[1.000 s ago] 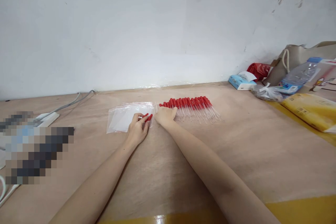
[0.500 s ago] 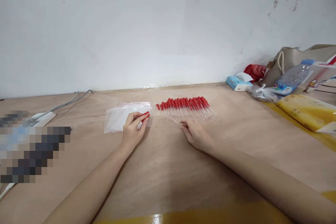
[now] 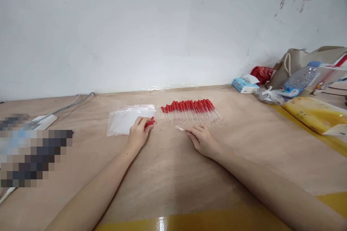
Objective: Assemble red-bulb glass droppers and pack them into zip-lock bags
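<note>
Right hand has left the row with one tube, now separate, mid-frame; left hand pinches red bulbs.

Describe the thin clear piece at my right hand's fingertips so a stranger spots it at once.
On the brown tabletop below the pale wall, find the row of red-topped clear sticks. On its near side, your right hand pinches a thin clear piece pointing left. Unlike the row, it shows no red top and is held rather than lying flat.
</note>
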`<action>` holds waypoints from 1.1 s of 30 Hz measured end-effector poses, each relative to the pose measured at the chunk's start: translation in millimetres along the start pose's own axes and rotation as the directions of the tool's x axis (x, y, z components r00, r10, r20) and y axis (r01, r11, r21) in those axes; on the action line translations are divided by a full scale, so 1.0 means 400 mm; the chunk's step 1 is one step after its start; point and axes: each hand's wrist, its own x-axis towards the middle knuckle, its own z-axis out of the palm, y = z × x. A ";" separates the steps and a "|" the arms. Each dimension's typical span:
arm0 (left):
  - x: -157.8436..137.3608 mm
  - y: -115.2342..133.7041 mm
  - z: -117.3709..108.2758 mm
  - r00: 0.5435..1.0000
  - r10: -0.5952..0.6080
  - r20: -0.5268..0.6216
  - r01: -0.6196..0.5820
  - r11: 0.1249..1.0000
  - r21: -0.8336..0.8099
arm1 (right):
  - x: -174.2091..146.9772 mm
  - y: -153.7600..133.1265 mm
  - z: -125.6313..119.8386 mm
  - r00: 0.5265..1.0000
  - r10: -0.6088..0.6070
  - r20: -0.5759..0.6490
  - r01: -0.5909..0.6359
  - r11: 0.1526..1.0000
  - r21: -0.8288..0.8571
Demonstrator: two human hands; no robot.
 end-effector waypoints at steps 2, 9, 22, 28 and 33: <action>0.001 -0.009 0.010 1.000 -0.002 0.009 0.002 0.999 0.035 | 0.000 0.000 -0.001 1.000 0.004 0.003 -0.004 1.000 -0.009; -0.002 0.017 -0.001 0.995 0.011 -0.102 -0.010 1.000 0.005 | 0.001 -0.003 -0.004 1.000 0.008 -0.012 -0.008 1.000 -0.007; -0.061 0.175 -0.017 0.950 -0.020 0.312 0.126 0.937 -0.324 | -0.002 -0.018 -0.010 0.999 -0.046 0.010 0.046 0.999 -0.028; -0.058 0.172 -0.020 0.968 -0.012 0.249 0.087 0.952 -0.293 | -0.001 -0.020 -0.012 1.000 -0.025 0.010 0.026 0.999 -0.034; -0.060 0.171 -0.018 0.968 -0.011 0.250 0.091 0.947 -0.308 | -0.003 -0.021 -0.012 1.000 -0.013 0.008 0.013 1.000 -0.003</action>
